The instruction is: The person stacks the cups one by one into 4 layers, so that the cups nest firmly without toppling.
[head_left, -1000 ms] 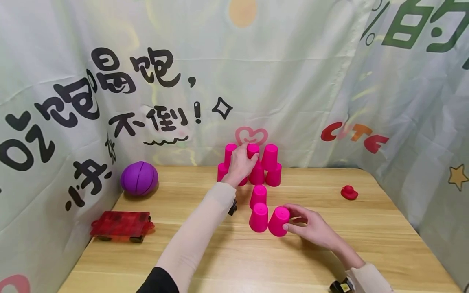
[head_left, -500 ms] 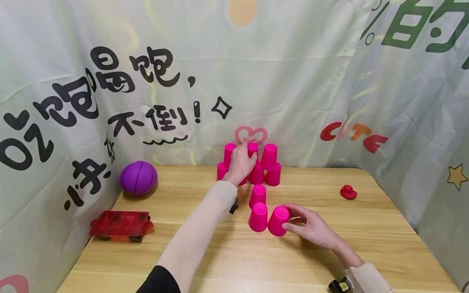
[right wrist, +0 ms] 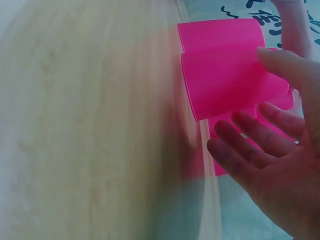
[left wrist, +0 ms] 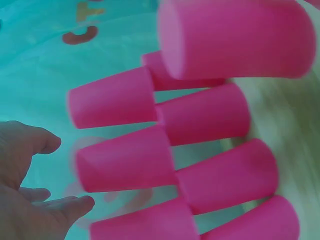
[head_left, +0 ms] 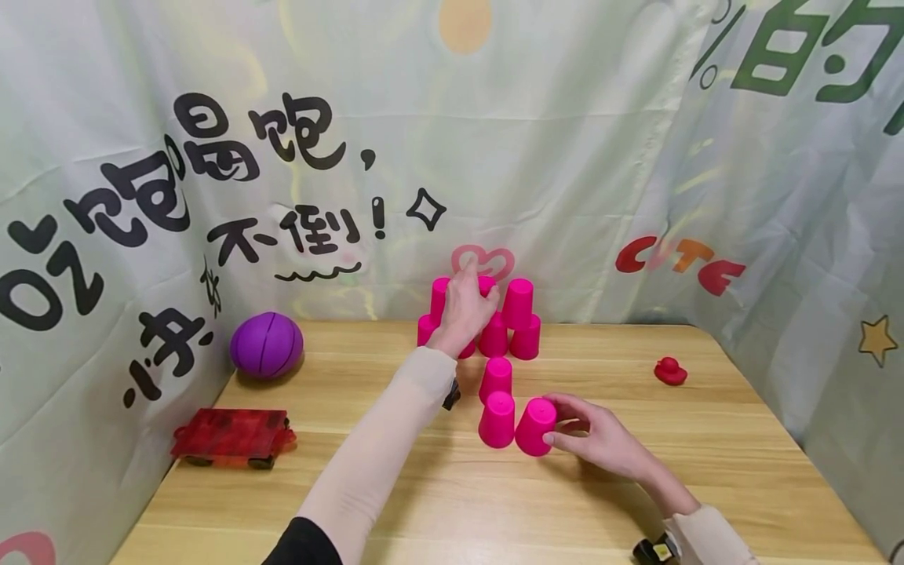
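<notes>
Several upside-down pink cups stand in two tiers at the back of the table, upper ones such as the right upper cup (head_left: 519, 304) resting on the row below. My left hand (head_left: 462, 314) is over this stack, hiding part of it. In the left wrist view its bent fingers (left wrist: 75, 207) are apart from the cup tops, including the middle upper cup (left wrist: 125, 160). Nearer me, my right hand (head_left: 596, 439) holds the front right cup (head_left: 534, 428) between thumb and fingers, upside down on the table. Beside it are the front left cup (head_left: 497, 421) and another cup (head_left: 495, 378) behind.
A purple ball (head_left: 267, 345) sits at the table's left edge, with a translucent red toy car (head_left: 233, 435) in front of it. Toward the right lies a small red hat-shaped thing (head_left: 670, 371). Printed cloth (head_left: 565, 157) hangs directly behind the wooden table (head_left: 706, 439).
My left hand has risen slightly, its fingers coming up from the middle upper cup. The right hand keeps its hold on the front cup, and the cups stay where they were.
</notes>
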`<state>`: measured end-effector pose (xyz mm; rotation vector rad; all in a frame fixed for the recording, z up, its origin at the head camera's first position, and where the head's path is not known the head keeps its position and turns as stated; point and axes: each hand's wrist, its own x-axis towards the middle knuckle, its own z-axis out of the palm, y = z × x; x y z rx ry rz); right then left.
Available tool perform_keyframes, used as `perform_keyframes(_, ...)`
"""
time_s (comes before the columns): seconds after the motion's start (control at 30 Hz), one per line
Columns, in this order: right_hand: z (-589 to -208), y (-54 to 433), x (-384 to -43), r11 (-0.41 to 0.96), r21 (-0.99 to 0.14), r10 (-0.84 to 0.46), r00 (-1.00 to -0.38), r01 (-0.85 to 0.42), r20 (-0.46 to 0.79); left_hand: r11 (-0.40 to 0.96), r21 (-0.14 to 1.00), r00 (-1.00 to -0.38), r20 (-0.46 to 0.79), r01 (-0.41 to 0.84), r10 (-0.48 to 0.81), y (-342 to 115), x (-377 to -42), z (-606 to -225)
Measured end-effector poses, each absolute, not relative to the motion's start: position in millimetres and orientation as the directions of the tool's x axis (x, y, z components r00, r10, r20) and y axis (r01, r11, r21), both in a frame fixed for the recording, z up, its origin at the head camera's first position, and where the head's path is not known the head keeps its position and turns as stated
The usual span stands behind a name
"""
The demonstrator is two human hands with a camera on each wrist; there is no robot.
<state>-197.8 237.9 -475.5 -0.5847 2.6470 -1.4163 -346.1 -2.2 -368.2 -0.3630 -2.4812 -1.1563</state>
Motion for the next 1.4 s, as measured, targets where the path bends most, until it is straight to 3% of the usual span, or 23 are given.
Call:
perform_keyframes(0.23,-476,234,-201,0.499,-0.82,-0.375,-0.923,-0.281,0.088,0.599,0.639,-0.839,0.533,0.482,0.106,-20,-327,-361)
perform_keyframes(0.53,-469,234,-208,0.512,-0.815,-0.322,-0.94,-0.272,0.111,0.522,0.669,-0.844,0.475,0.53,0.249,-52,-299,-395)
perform_keyframes(0.87,-454,232,-219,0.539,-0.778,-0.298,-0.937,-0.323,0.182,0.417,0.713,-0.825,0.468,0.564,0.315,-72,-281,-423)
perform_keyframes(1.1,-437,230,-231,0.521,-0.774,-0.301,-0.926,-0.36,0.228,0.285,0.811,-0.836,0.391,0.511,0.384,-76,-267,-433)
perform_keyframes(1.4,-412,223,-249,0.523,-0.762,-0.295,-0.92,-0.383,0.26,0.287,0.834,-0.818,0.293,0.472,0.495,-78,-253,-449)
